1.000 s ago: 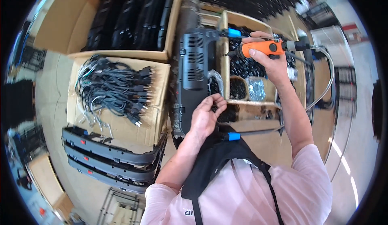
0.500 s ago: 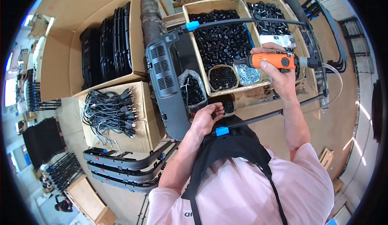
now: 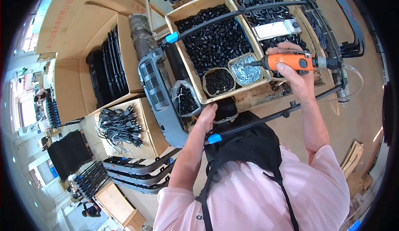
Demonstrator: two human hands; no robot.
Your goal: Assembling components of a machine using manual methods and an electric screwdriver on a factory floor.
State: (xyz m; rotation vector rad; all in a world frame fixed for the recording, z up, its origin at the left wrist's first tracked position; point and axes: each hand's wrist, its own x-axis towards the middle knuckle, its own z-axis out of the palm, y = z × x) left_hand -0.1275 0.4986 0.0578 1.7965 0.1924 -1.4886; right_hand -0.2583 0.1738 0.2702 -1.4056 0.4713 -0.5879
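One pink shirt (image 3: 249,193) and one black apron (image 3: 249,146) fill the foreground, a worker's two bare forearms stretched out above an assembly bench. The right hand (image 3: 296,74) has its fingers wrapped around an orange power driver (image 3: 286,62), whose dark nose points left at the edge of a lined tub of silver screws (image 3: 246,72); a clear hose (image 3: 360,79) curves from its rear end. The left hand (image 3: 204,118) reaches in at the left edge of an open tub of small black pieces (image 3: 226,109); its fingers are largely hidden, and whether they grip anything cannot be told.

Just beside that hand stand a grey vented housing (image 3: 163,106) and a plastic-lined container of black parts (image 3: 185,100). Black rails (image 3: 274,124) run rightward from the housing's end, with a blue clip (image 3: 215,138) near the wrist and a second blue clip (image 3: 171,37) at the far rail. Between the rails sits a wooden crate (image 3: 185,60) holding black caps (image 3: 216,40), the silver screws and a tub of dark screws (image 3: 219,82).

Farther left, grey cables (image 3: 120,125) lie heaped on a carton (image 3: 153,137), curved grey panels (image 3: 139,177) are stacked, and a large cardboard box (image 3: 68,89) holds black panels (image 3: 114,60). In the distance, another person (image 3: 89,209) appears, small.
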